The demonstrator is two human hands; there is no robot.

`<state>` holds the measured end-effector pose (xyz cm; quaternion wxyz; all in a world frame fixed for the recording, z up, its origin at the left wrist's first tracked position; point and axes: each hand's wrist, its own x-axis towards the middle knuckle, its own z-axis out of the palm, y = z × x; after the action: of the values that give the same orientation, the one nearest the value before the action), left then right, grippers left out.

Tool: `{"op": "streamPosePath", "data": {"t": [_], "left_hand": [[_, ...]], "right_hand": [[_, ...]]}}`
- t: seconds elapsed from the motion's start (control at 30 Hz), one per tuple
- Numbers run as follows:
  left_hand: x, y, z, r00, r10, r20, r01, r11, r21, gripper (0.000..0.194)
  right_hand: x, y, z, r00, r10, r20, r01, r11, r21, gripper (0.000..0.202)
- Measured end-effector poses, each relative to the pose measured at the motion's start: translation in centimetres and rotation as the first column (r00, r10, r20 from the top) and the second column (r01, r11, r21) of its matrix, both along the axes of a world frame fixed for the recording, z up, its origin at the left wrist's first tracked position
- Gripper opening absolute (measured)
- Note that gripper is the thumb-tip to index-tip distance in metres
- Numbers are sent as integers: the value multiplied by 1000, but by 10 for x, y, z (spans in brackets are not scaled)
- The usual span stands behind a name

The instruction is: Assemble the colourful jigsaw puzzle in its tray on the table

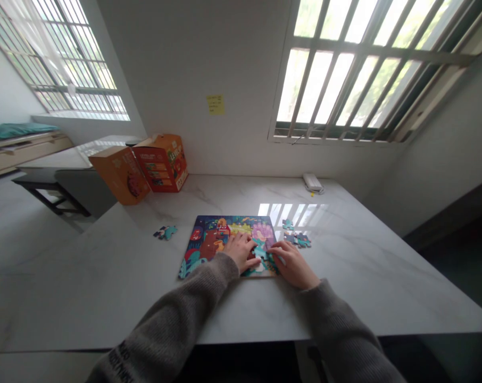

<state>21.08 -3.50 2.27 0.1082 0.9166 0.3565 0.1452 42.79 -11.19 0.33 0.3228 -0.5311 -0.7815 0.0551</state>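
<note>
A colourful jigsaw puzzle lies flat on the white marbled table, its picture largely filled in. My left hand rests on the middle of it with the fingers spread. At the puzzle's right edge is my right hand, its fingers bent and their tips on a teal piece at the lower right of the picture. Whether that piece sits flat is too small to tell. Loose pieces lie beyond my right hand, with another teal piece behind them. More loose pieces are left of the puzzle.
Two orange boxes, one closer and one behind, stand at the table's back left. A white device with a cable lies at the back right. The table's front edge runs below my forearms.
</note>
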Motion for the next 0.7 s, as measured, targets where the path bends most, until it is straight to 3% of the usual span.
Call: {"op": "streamPosePath", "data": {"t": [0.2, 0.5, 0.7], "left_hand": [[-3, 1, -3, 1000, -13, 26, 13, 1000, 0, 51], [-7, 6, -9, 999, -23, 27, 23, 1000, 9, 25], [-7, 3, -13, 982, -188, -12, 189, 978, 86, 27]], "right_hand": [[0, 1, -4, 997, -13, 71, 13, 1000, 7, 20], [0, 0, -3, 992, -21, 128, 20, 1000, 6, 19], [-4, -1, -3, 988, -28, 154, 26, 1000, 14, 18]]}}
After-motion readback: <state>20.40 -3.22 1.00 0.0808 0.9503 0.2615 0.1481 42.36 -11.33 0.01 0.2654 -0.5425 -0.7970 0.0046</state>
